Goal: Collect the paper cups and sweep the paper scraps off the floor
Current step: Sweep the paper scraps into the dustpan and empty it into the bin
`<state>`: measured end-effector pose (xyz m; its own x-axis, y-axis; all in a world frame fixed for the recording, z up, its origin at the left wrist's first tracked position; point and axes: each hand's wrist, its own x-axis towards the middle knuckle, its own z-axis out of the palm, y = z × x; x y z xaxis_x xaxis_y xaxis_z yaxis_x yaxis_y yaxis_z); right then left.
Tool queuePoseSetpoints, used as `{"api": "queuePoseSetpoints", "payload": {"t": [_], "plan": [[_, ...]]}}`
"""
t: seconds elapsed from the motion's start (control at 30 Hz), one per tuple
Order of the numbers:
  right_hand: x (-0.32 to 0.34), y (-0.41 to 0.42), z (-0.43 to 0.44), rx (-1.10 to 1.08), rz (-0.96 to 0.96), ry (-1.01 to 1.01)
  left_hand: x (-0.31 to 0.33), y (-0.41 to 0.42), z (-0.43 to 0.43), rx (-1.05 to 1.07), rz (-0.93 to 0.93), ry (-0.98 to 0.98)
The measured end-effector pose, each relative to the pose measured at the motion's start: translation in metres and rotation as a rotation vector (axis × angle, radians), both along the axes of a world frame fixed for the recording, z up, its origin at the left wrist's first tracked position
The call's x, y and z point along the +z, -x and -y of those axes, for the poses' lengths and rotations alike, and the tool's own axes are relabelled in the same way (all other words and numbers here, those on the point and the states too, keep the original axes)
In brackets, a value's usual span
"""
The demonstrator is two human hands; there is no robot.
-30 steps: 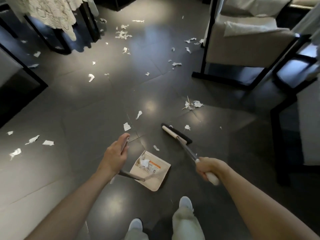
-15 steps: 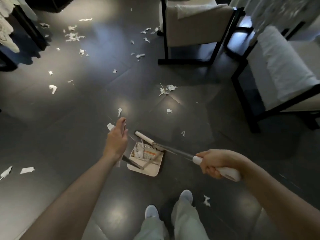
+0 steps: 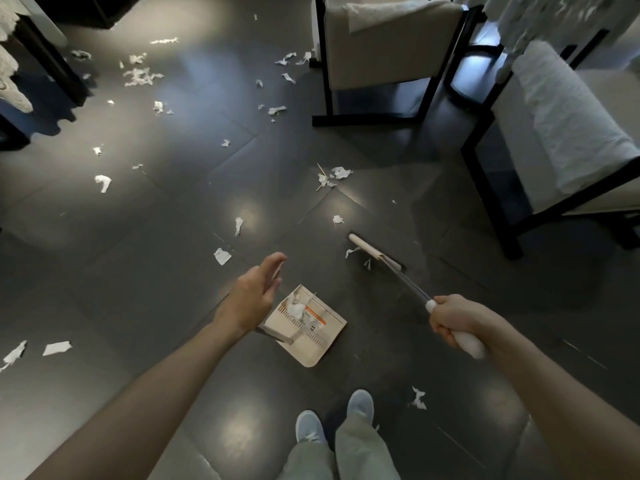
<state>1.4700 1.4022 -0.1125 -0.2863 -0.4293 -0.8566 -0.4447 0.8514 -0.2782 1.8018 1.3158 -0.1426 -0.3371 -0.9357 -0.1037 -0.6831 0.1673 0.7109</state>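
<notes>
Torn white paper scraps litter the dark tiled floor, with more further off and one by my feet. A beige dustpan rests on the floor in front of me with some scraps inside. My left hand pinches the top of its thin handle between the thumb and nearly straight fingers. My right hand grips the white broom handle. The broom head is on the floor to the right of and beyond the pan, touching two small scraps. I see no paper cups.
Two cushioned chairs with black frames stand close by, one ahead and one at the right. A table with a lace cloth is at the far left. My feet are just behind the dustpan.
The broom head has moved from the dustpan's mouth out to the right and further away. The dustpan has turned slightly. My left hand's fingers have straightened.
</notes>
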Motion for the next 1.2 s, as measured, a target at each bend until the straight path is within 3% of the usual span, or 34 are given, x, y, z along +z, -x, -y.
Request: {"api": "queuePoseSetpoints", "payload": {"t": [0.27, 0.37, 0.53, 0.77, 1.03, 1.2], "plan": [[-0.021, -0.034, 0.004, 0.344, -0.093, -0.158, -0.005, 0.019, 0.022, 0.015, 0.034, 0.072], [-0.015, -0.059, -0.019, 0.365, -0.012, -0.156, -0.007, 0.018, 0.023, 0.0, 0.024, 0.104], [0.015, -0.079, -0.071, 0.025, 0.229, -0.125, -0.008, 0.015, 0.023, -0.027, -0.011, 0.1], [0.042, -0.106, -0.161, -0.384, 0.385, -0.049, -0.008, 0.0, 0.0, -0.148, -0.033, 0.099], [0.04, -0.127, -0.268, -0.7, 0.229, 0.096, 0.008, 0.008, -0.078, -0.381, -0.045, 0.056], [0.009, -0.127, -0.34, -0.673, 0.063, 0.104, 0.014, 0.018, -0.137, -0.589, -0.043, 0.051]]}}
